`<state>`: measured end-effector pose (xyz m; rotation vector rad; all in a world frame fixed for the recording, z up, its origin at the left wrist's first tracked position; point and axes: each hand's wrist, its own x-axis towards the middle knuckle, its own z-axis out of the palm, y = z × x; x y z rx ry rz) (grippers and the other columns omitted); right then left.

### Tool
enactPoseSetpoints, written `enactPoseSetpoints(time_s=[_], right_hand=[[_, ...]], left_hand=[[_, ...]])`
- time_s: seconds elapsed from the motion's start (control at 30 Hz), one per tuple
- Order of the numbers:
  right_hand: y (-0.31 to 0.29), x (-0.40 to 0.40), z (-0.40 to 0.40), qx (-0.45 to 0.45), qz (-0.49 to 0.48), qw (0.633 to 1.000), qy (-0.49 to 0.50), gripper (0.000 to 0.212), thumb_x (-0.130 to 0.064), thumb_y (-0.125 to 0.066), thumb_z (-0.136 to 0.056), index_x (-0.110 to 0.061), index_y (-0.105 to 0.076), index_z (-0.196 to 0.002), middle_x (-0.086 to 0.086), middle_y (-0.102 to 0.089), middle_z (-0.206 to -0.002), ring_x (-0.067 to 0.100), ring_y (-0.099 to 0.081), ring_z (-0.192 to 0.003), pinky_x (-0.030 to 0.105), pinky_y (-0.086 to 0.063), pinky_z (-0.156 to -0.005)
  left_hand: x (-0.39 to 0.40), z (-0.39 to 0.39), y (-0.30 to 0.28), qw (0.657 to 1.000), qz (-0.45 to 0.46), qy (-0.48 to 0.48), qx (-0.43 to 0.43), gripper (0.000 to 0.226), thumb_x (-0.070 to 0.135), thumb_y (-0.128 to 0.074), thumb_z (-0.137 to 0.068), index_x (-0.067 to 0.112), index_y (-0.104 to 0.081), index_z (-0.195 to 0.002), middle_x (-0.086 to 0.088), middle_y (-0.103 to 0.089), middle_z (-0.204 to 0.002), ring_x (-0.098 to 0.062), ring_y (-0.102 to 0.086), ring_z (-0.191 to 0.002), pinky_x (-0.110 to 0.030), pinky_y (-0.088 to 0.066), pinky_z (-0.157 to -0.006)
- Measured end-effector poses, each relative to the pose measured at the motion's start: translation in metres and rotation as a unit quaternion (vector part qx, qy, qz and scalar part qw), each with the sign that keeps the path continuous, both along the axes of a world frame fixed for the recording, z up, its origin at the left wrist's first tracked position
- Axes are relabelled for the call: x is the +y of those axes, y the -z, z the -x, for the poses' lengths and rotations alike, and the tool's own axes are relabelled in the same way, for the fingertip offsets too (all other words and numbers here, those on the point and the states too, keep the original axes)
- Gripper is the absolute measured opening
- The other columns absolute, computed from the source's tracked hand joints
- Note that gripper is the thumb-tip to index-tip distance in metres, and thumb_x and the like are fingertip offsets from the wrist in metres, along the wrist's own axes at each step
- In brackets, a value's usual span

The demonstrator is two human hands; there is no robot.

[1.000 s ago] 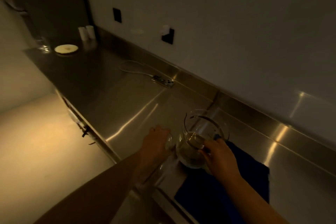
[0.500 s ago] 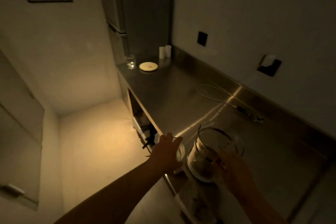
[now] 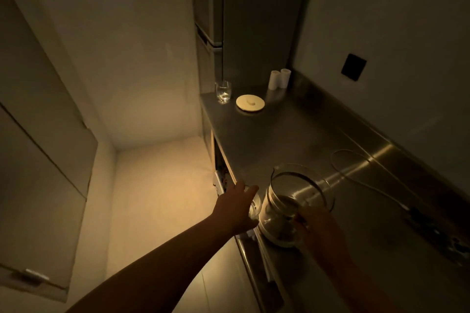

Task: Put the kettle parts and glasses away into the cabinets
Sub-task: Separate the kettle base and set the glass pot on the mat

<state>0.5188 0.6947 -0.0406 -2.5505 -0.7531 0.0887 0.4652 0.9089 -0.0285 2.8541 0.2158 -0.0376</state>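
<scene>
The glass kettle jug [image 3: 295, 208] sits low in the view at about five o'clock from centre, held over the near edge of the steel counter [image 3: 292, 140]; whether its base touches the metal cannot be told in this dim light. The right hand [image 3: 320, 231] grips it from the five o'clock side, fingers closed around the jug's handle area (the handle itself is lost in shadow). Just beside the jug, at its nine o'clock, a small drinking glass [image 3: 255, 204] is clasped in the left hand [image 3: 236, 207], the fingers curled over its rim and side, with the bare forearm running down toward seven o'clock.

Well apart from these, up the counter toward twelve o'clock, a second clear glass [image 3: 223, 91] stands upright near the counter's far left corner. Just beside it at its three o'clock lies a round pale lid [image 3: 250, 102], flat on the steel. Two white cylinders [image 3: 279, 79] stand touching one another in the far corner, at one o'clock from the lid.

A thin white cable [image 3: 356, 175] loops over the counter at two o'clock from the jug. On the wall above, a black socket plate [image 3: 353, 67] is mounted.
</scene>
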Motion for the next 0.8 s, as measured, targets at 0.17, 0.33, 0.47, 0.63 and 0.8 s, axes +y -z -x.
enactPoseSetpoints(time_s=[0.17,0.33,0.47,0.63,0.8], right_hand=[[0.002,0.041,-0.064,0.007,0.011,1.000,-0.015,0.014,-0.030,-0.060,-0.087,-0.030,-0.061,-0.101,-0.008,-0.056,-0.093,0.008,-0.054,-0.088,0.019,-0.045,-0.074],[0.002,0.083,-0.115,-0.002,0.022,1.000,0.002,0.012,-0.030,-0.063,-0.086,-0.032,-0.061,-0.098,-0.007,-0.057,-0.092,0.009,-0.052,-0.089,0.020,-0.043,-0.074],[-0.004,0.123,-0.148,-0.012,0.024,0.999,0.021,0.013,-0.026,-0.065,-0.085,-0.029,-0.062,-0.097,-0.007,-0.053,-0.091,0.011,-0.049,-0.090,0.025,-0.044,-0.076],[0.002,0.178,-0.192,-0.001,0.021,0.998,0.065,0.010,-0.024,-0.063,-0.086,-0.028,-0.062,-0.095,-0.013,-0.047,-0.095,0.012,-0.051,-0.097,0.035,-0.049,-0.084],[0.004,0.229,-0.229,-0.011,0.003,0.993,0.114,0.005,-0.025,-0.064,-0.084,-0.027,-0.063,-0.088,-0.010,-0.051,-0.095,0.013,-0.053,-0.095,0.039,-0.051,-0.081]], left_hand=[[0.034,-0.060,0.005,1.000,-0.004,-0.011,0.020,0.085,0.047,-0.072,-0.075,0.029,-0.026,-0.144,-0.005,-0.031,-0.146,-0.025,-0.032,-0.131,-0.036,-0.043,-0.097],[0.078,-0.113,0.012,1.000,0.011,-0.008,0.023,0.085,0.047,-0.073,-0.074,0.029,-0.028,-0.144,-0.004,-0.034,-0.142,-0.024,-0.033,-0.129,-0.035,-0.044,-0.095],[0.119,-0.158,0.016,0.999,0.007,0.021,0.025,0.083,0.046,-0.071,-0.075,0.028,-0.027,-0.143,-0.005,-0.034,-0.140,-0.023,-0.034,-0.127,-0.035,-0.044,-0.093],[0.182,-0.221,0.021,0.998,0.005,0.066,0.014,0.083,0.045,-0.070,-0.076,0.028,-0.026,-0.144,-0.005,-0.034,-0.139,-0.024,-0.035,-0.125,-0.036,-0.046,-0.091],[0.236,-0.274,0.025,0.995,-0.005,0.100,0.023,0.084,0.046,-0.069,-0.075,0.029,-0.026,-0.144,-0.006,-0.035,-0.136,-0.025,-0.036,-0.123,-0.036,-0.048,-0.089]])
